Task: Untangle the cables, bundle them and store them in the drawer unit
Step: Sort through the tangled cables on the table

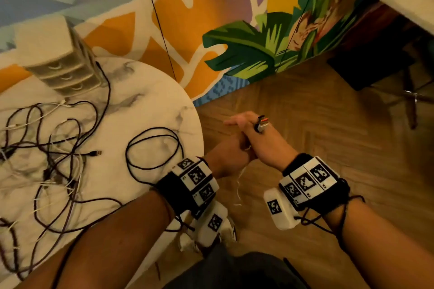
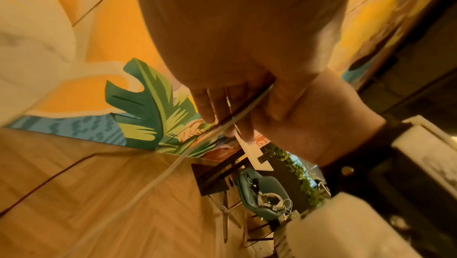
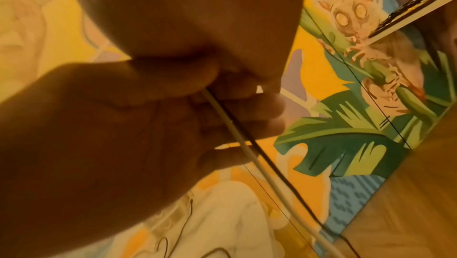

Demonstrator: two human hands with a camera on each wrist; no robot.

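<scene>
The left hand (image 1: 229, 151) and the right hand (image 1: 263, 141) met just past the rim of the round marble desk (image 1: 150, 105), above the wooden floor (image 1: 328, 148). In the left wrist view, the left fingers (image 2: 205, 106) were curled around a white cable (image 2: 160, 178) and a thin dark cable (image 2: 61, 170) that ran together through the grip and trailed down away from them. In the right wrist view, the right fingers (image 3: 257, 104) were likewise closed on the same pair, the white strand beside the dark one, both slanting down out of the fist. A USB plug (image 1: 260, 123) stuck up from the back of the right hand, its cable end pinched there. A short white length dangled below the joined hands. To the left of the fingers, a loose dark loop (image 1: 153, 151) lay near the desk edge; farther left sprawled the tangled pile of dark and white cables (image 1: 47, 159). Beyond that pile, well apart from both hands, stood the beige drawer unit (image 1: 56, 58), its drawers closed.
</scene>
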